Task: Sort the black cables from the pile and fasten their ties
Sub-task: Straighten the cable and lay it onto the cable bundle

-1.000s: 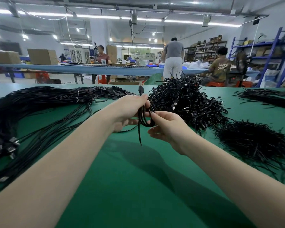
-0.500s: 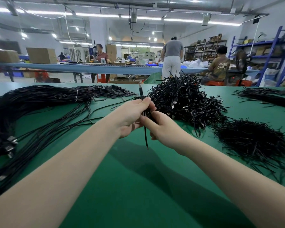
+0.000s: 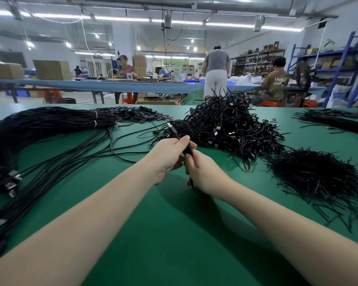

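My left hand [image 3: 170, 153] and my right hand [image 3: 203, 174] meet above the middle of the green table [image 3: 174, 234]. Between them they grip a coiled black cable [image 3: 187, 150], squeezed into a narrow bundle. Its plug end [image 3: 171, 129] sticks out up and left past my left thumb. A thin tie tail [image 3: 193, 187] pokes out below my right hand. Behind the hands lies the heap of bundled black cables [image 3: 225, 126]. A big sheaf of long loose black cables [image 3: 39, 145] covers the left side.
A mound of loose black ties [image 3: 314, 178] lies at the right, with more ties [image 3: 335, 120] at the far right edge. Small black tags [image 3: 139, 115] lie behind the sheaf. Beyond the table stand a blue bench [image 3: 112, 85], several people and shelving [image 3: 329, 65].
The open coil seen a second ago has been squeezed flat between my hands. The hands closed together and the plug end now tilts to the left.
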{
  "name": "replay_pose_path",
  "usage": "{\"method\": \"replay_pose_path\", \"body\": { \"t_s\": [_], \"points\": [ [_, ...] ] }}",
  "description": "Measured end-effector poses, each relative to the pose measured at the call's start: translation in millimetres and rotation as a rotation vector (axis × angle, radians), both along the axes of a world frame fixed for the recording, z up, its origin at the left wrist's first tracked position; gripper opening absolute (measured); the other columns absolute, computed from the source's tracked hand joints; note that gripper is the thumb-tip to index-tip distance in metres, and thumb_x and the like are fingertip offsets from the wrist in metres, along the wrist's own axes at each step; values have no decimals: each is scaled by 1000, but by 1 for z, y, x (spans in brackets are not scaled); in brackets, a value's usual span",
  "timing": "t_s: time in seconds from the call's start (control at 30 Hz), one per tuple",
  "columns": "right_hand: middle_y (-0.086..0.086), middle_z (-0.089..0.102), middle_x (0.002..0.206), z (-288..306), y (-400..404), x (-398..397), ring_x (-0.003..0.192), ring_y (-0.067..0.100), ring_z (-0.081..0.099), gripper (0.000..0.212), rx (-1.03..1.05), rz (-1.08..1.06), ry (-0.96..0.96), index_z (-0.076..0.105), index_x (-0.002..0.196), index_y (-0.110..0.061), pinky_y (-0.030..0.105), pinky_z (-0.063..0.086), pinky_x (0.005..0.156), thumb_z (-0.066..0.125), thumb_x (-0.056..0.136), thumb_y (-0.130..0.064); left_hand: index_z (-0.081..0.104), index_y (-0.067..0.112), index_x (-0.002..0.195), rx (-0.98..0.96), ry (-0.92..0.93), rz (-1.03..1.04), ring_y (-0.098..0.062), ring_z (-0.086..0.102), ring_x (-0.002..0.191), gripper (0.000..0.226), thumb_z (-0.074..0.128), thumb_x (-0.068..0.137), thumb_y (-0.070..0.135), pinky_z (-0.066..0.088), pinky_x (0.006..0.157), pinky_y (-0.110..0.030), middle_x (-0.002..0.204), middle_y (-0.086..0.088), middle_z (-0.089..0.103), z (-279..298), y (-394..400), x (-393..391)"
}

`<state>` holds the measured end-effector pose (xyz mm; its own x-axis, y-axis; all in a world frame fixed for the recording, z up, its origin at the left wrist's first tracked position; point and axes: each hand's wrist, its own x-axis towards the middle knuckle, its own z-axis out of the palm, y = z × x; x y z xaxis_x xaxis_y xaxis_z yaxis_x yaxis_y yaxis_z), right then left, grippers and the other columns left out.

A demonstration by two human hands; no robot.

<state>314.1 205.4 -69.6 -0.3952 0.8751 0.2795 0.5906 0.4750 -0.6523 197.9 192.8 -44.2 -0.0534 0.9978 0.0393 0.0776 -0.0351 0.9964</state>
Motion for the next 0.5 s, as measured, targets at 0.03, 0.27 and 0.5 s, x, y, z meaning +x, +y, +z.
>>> {"method": "replay_pose_path", "body": {
  "t_s": [0.03,0.27,0.5],
  "points": [
    [2,54,74,0,0,0,57,17,54,25,-10,14,34,43,84,-17,21,43,52,29,103,-26,70,22,78,-4,3,-9,-7,61,68,35,48,100,34,48,77,-25,81,7,70,0,0,-2],
    [-1,48,71,-4,5,3,61,15,43,29,13,-84,-36,44,87,-12,31,29,56,29,103,-30,49,13,61,224,509,294,-26,57,62,51,48,94,52,42,60,-31,75,-17,68,-7,3,-2],
    [-1,43,71,-2,11,8,62,15,41,33,-23,-186,-51,33,72,-19,31,28,55,28,104,-29,70,6,85,223,293,321,-28,68,90,46,55,92,49,51,83,-43,88,-8,73,-12,9,-8]
  ]
}}
